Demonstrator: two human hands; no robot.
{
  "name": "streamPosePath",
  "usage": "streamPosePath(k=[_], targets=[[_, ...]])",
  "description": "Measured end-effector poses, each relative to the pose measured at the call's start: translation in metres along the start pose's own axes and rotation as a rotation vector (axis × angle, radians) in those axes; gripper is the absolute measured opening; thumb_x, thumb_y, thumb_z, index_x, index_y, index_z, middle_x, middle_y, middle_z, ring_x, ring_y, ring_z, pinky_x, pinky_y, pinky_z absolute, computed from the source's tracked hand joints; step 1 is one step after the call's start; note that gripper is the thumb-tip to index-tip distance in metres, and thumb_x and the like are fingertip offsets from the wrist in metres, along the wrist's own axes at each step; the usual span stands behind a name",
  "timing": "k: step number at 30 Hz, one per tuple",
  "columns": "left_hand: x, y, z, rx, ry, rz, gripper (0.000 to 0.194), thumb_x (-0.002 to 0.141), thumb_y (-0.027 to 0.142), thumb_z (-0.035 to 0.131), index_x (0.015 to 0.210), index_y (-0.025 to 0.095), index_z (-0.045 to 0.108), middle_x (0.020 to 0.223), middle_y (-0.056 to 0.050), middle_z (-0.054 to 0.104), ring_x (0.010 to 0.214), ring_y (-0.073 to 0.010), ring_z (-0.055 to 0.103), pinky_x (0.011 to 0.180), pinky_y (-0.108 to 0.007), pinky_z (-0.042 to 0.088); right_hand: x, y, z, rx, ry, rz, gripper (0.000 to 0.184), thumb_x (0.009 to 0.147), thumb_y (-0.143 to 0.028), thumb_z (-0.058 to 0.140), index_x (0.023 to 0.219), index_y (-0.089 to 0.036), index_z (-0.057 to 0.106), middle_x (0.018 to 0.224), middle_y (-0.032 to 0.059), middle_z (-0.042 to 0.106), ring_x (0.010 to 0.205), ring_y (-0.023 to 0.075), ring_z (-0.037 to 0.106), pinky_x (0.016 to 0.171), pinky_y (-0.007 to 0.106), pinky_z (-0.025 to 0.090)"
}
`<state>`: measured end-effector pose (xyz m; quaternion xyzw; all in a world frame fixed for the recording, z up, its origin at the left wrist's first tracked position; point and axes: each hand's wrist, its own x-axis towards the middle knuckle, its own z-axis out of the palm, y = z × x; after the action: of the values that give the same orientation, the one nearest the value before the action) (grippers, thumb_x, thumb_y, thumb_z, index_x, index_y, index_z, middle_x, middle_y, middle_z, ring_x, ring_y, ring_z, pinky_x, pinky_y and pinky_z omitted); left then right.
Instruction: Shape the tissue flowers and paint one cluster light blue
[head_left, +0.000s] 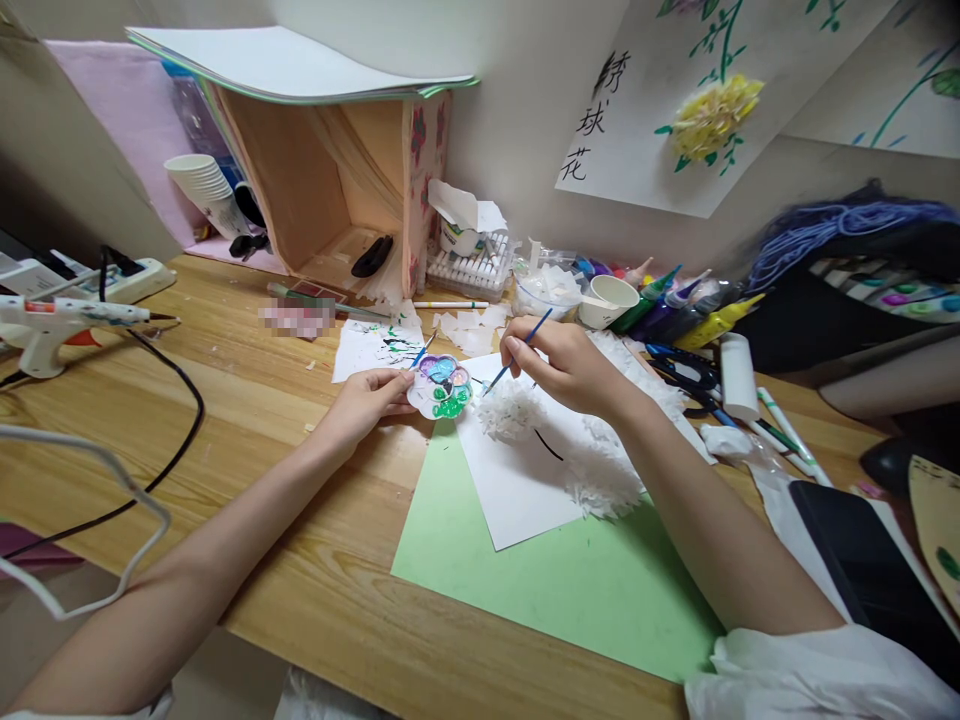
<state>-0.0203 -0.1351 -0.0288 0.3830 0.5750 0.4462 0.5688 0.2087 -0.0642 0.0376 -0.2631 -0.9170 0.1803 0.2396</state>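
Observation:
My left hand (377, 392) grips a small flower-shaped paint palette (451, 403) by its edge, with blue, purple and green paint in its wells. A second thin brush (425, 347) sticks up beside the fingers; whether they hold it too is unclear. In my right hand (559, 362) is a blue paintbrush (523, 345), tilted, its tip close to a fluffy white paper flower (512, 410). That flower sits on a white sheet (501, 500) with a short dark line drawn on it. More white fluffy paper (604, 485) lies under and beside my right forearm.
A green sheet (551, 610) lies beneath the white one. Paint bottles (712, 322), a paper cup (611, 300), scissors (686, 372) and markers (787, 425) crowd the back right. A glue gun (52, 325) with a black cord is at left; an open box (330, 190) stands behind.

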Motion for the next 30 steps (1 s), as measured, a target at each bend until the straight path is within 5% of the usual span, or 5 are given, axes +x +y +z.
streamPosePath(k=[30], targets=[[0.0007,0.0006,0.0012,-0.008,0.044,-0.013,0.030,0.065,0.043,0.070,0.075,0.015,0.068,0.071,-0.001,0.068,0.067,-0.0123,0.064,0.074,-0.025,0.053,-0.0013,0.0060,-0.0028,0.049,0.057,0.051,0.024,0.089,-0.021,0.037,0.071,-0.017,0.052,0.063,-0.0008,0.056,0.060,0.0099,0.049,0.060,0.023,0.035]])
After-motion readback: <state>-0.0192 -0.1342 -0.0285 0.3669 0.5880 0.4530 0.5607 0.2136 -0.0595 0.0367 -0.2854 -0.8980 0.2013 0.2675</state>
